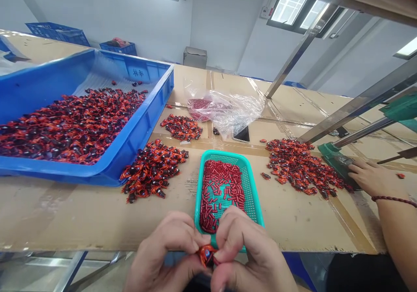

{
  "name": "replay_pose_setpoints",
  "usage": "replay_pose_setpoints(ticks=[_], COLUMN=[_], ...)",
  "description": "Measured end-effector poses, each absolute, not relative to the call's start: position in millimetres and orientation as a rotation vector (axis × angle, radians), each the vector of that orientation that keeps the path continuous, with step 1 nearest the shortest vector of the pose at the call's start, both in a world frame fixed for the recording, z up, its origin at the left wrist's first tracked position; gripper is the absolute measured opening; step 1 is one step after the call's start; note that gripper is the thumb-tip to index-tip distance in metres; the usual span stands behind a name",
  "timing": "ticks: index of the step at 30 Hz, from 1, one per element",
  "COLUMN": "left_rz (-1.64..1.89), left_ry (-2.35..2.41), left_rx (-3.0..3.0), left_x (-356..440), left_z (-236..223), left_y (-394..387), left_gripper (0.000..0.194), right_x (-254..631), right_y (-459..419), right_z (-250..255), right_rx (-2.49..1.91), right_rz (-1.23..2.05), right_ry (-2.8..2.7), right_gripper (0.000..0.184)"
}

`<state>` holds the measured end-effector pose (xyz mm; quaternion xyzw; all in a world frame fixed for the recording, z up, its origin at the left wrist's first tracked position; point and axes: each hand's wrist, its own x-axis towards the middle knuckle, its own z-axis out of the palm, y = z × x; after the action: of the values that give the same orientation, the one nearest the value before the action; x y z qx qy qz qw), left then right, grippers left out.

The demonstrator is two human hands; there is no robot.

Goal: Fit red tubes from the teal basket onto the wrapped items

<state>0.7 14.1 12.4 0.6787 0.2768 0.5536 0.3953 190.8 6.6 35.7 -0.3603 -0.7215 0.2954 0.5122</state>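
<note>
My left hand (172, 250) pinches a small orange-and-black part (206, 254) just in front of the table's near edge. The fingers of my right hand (249, 253) are closed on the same part from the other side. A bit of dark red shows by the right fingertips, too hidden to name. Just beyond both hands stands a green mesh basket (256, 196) with many short red cylindrical pieces (223, 174) in it. To its left lies a pile of similar orange-and-black parts (153, 168), and another pile (293, 166) lies to its right.
A large blue tray (130, 170) of such parts stands at the left. Behind the basket are a smaller pile (181, 127), a clear plastic bag (241, 109) and a phone (241, 134). At right, a co-worker's hand (374, 177) rests by a green metal tool (339, 157) near metal posts.
</note>
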Motion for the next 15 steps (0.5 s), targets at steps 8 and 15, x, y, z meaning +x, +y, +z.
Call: replay_pose_setpoints(ticks=[8,15], left_rz=[1.410,1.165], left_ry=[0.751,0.708], left_rx=[1.734,2.237], left_x=[4,-18], left_z=[14,9], left_y=[10,7], left_gripper=[0.007,0.026], right_x=[190,196], right_y=[0,-1], right_z=[32,22], right_rx=[-0.849,-0.935], right_rz=[0.565,1.218], right_ry=[-1.752,-1.671], right_gripper=[0.033,0.052])
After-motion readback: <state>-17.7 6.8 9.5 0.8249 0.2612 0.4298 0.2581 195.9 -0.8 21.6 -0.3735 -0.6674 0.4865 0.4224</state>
